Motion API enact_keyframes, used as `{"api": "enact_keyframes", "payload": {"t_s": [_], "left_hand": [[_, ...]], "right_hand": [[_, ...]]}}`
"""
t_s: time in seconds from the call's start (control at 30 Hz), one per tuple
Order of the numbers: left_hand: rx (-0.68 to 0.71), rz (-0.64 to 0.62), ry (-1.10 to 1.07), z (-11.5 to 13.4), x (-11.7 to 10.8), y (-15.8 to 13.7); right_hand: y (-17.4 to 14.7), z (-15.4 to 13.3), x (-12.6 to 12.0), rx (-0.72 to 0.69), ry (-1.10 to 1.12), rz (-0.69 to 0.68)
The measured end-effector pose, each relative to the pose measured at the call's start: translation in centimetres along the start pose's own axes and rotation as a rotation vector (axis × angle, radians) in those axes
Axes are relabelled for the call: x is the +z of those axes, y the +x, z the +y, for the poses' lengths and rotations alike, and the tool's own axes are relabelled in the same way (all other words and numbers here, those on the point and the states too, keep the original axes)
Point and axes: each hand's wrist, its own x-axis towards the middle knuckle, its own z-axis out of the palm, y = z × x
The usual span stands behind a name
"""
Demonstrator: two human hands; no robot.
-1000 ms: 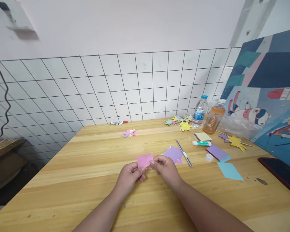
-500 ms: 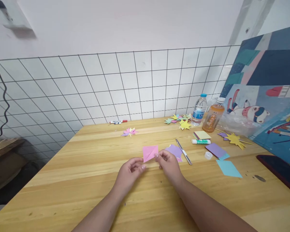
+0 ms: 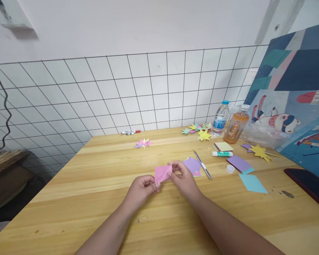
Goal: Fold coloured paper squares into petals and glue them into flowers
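Observation:
A small pink square of paper [image 3: 162, 173] with creases across it is held up over the wooden table [image 3: 95, 202]. My left hand [image 3: 143, 189] pinches its lower left corner between thumb and fingers. At its right edge, my right hand [image 3: 183, 179] has thumb and fingers closed on the paper. Just beyond my right hand lie purple paper pieces [image 3: 192, 165] with bits of pink beneath them. A utility knife [image 3: 202, 165] rests beside those pieces on the right.
On the right are a glue stick [image 3: 222, 154], its white cap [image 3: 230, 169], blue paper [image 3: 253, 183], purple paper [image 3: 239, 164] and a phone [image 3: 307, 187]. Behind stand a water bottle [image 3: 220, 120] and an orange drink bottle [image 3: 236, 125]. Paper stars [image 3: 204, 135] and markers [image 3: 131, 132] lie further back.
The pink paper has come slightly down and to the left. My left hand, earlier at the paper's edge with fingers looser, now pinches its lower corner. The view has shifted a little.

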Motion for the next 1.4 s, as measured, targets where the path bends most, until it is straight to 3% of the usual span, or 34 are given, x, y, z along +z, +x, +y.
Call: {"api": "enact_keyframes", "payload": {"t_s": [0.1,0.23,0.53,0.77,1.03,1.4], "left_hand": [[0.057,-0.095,0.154,-0.2,-0.2,-0.3],[0.115,-0.099,0.211,-0.1,-0.3,-0.5],[0.088,-0.026,0.072,-0.1,-0.1,-0.1],[0.06,-0.047,0.12,-0.1,0.0,-0.2],[0.005,-0.061,-0.021,0.3,0.0,-0.2],[-0.084,-0.037,-0.092,-0.1,-0.5,0.1]], "right_hand": [[-0.2,-0.4,-0.8,-0.103,-0.057,-0.104],[-0.2,-0.5,-1.0,0.0,-0.131,-0.245],[-0.2,-0.2,0.4,0.03,0.01,-0.147],[-0.3,-0.1,0.3,0.042,0.075,-0.232],[-0.1,0.5,0.3,0.091,0.243,-0.255],[-0.1,0.5,0.3,0.114,0.25,-0.26]]}}
